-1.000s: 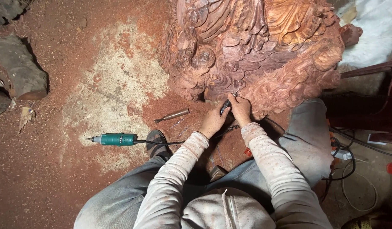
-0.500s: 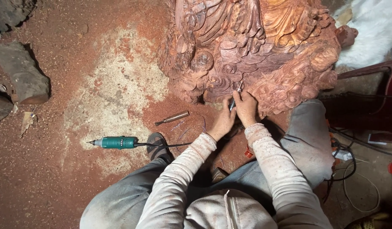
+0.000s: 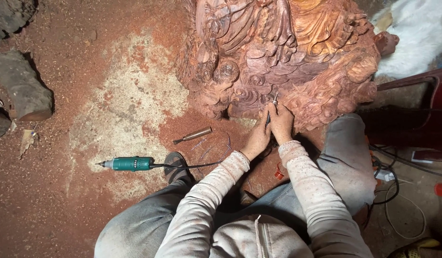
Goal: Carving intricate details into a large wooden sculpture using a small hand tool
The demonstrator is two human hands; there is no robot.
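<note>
Both hands press a tool into the carving — chisel, green grinder alongside.

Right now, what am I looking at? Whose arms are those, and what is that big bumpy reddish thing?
The picture comes from a camera worn on a person's head, looking down, so you see that person's own arms and legs. The person sits on a floor covered in red sawdust. The big bumpy thing is a wood carving, full of curls and folds. The left hand and the right hand are close together against its lower edge. They hold a thin carving tool whose tip touches the wood. On the floor lie a green power tool with a black cord, and a small chisel with a wooden handle. Grey rocks sit at the left, and cables trail at the right.
</note>
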